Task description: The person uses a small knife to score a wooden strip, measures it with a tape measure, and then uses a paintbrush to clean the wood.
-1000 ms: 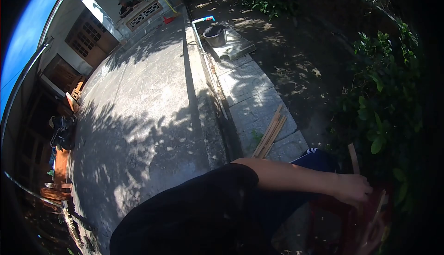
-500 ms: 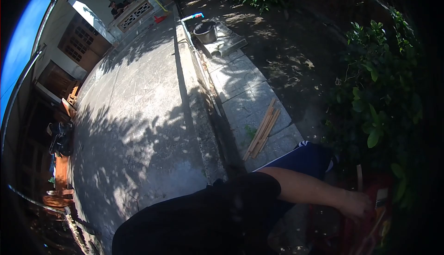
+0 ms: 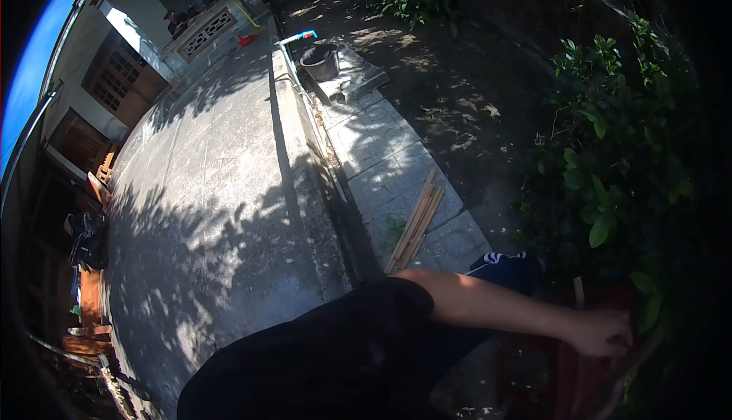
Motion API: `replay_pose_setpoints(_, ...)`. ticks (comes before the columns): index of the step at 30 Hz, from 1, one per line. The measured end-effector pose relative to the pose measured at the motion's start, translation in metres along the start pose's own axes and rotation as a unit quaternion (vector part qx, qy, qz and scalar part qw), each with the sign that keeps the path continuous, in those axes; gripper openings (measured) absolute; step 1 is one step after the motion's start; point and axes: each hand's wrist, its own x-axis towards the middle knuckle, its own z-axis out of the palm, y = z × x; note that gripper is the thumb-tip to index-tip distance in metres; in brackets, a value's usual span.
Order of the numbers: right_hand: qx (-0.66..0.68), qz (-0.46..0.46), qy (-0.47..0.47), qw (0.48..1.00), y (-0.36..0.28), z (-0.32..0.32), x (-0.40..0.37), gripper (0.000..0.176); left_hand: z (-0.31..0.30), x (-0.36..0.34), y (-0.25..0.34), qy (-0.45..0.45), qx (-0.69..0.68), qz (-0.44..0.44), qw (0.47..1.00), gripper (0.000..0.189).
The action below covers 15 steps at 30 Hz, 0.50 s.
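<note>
My left hand [image 3: 602, 333] reaches out to the right, over a dark red object [image 3: 568, 363] whose kind the shade hides. Its fingers are curled together, and what they hold, if anything, I cannot make out. A thin wooden strip [image 3: 579, 292] stands up just behind the wrist. Beside the fingers, a long pale stick [image 3: 642, 357] slants down toward the bottom edge. Several wooden strips [image 3: 415, 222] lie in a loose bundle on the paving slabs, beyond my knee [image 3: 503, 267] in navy trousers. My right hand is out of sight.
Leafy bushes [image 3: 602, 206] crowd the right side. A black bucket [image 3: 320, 62] stands on a slab near a pipe with a blue tap [image 3: 307, 34]. A low concrete ledge [image 3: 305, 153] borders the patio. Far back, a person [image 3: 175, 22] is at a low wall.
My left hand has moved a little right and up from the red object, its fingers now more curled. The view has shifted slightly, and the long stick lies at a different angle.
</note>
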Motion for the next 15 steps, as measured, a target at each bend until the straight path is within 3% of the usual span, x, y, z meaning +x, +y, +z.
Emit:
replay_pose_setpoints(3, 0.089, 0.085, 0.028, 0.992, -0.007, 0.012, 0.004, 0.061, -0.002, 0.012, -0.005, 0.000, -0.059, 0.004, 0.998, 0.022)
replay_pose_setpoints(8, 0.155, 0.117, 0.061, 0.979, -0.016, 0.028, 0.010, 0.060, 0.009, 0.007, -0.014, 0.029, -0.119, -0.019, 0.992, 0.020)
replay_pose_setpoints(9, 0.182, 0.132, 0.069, 0.972, -0.010, 0.027, 0.011, 0.059, 0.017, 0.007, -0.015, 0.071, -0.089, 0.004, 0.993, 0.022)
replay_pose_setpoints(11, 0.182, 0.147, 0.104, 0.967, 0.000, 0.020, 0.014, 0.055, 0.021, 0.011, -0.018, 0.039, -0.146, -0.058, 0.987, 0.024)
replay_pose_setpoints(15, 0.179, 0.137, 0.107, 0.968, 0.013, 0.009, 0.018, 0.050, 0.019, 0.011, -0.018, 0.043, -0.109, -0.032, 0.993, 0.028)
